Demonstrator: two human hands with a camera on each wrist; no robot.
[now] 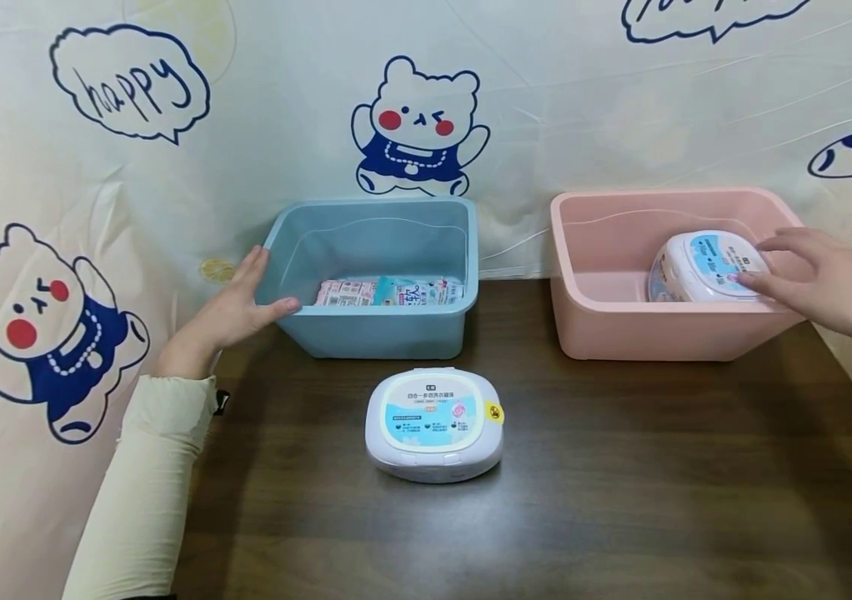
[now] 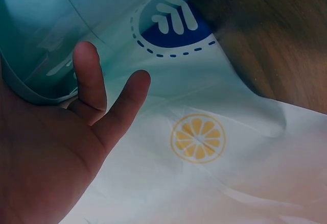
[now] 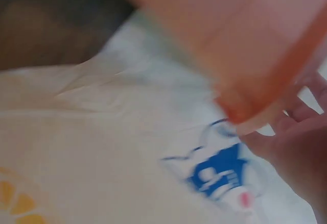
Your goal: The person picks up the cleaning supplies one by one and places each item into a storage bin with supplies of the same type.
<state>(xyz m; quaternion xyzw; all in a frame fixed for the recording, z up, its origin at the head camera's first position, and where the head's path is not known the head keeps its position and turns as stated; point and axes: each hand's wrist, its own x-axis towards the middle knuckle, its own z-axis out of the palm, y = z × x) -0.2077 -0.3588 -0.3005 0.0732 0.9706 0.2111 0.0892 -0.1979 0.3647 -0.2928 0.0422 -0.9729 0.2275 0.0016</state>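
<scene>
My left hand (image 1: 234, 308) rests on the left end of a blue bin (image 1: 373, 333), its thumb over the front rim and its fingers along the side. Two flat printed packets, one pink (image 1: 347, 292) and one teal and white (image 1: 418, 291), lie inside. On the right, my right hand (image 1: 819, 279) reaches over the rim of a pink bin (image 1: 644, 333). Thumb and fingers hold the right end of a white lidded plastic box (image 1: 707, 267) with a blue label, tilted inside that bin. The right wrist view is blurred, and the rim hides the fingertips there.
A similar white lidded box (image 1: 433, 425), with a yellow sticker on its right edge, sits on the dark wooden table (image 1: 621, 483) in front of the bins. Behind and beside them hangs a pale cloth (image 1: 283, 125) printed with bears.
</scene>
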